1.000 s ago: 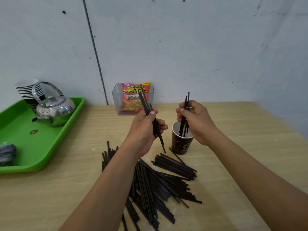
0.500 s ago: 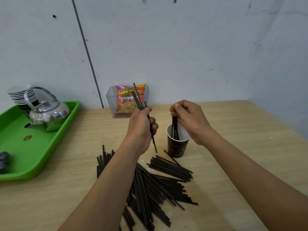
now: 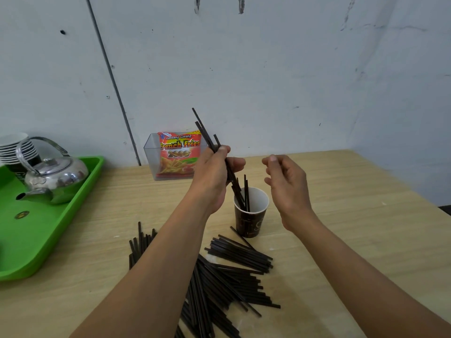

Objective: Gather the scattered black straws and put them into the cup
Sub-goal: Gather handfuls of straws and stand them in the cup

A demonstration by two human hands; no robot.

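A: Where's the cup (image 3: 251, 217)?

B: Mid-table (image 3: 341, 215), bare wood toward 3 o'clock. The left hand (image 3: 214, 176) pinches a few straws (image 3: 207, 135) over its rim; the right hand (image 3: 288, 189) is loosely curled, holding nothing.

A: And the loose straws (image 3: 231, 276)?

B: Piled at 6 o'clock.

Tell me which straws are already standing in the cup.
The few upright black straws inside the paper cup, free of both hands; the left hand grips another bunch, the rest lie flat.

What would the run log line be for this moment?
left hand: holds black plastic straws over brown paper cup | right hand: empty, open
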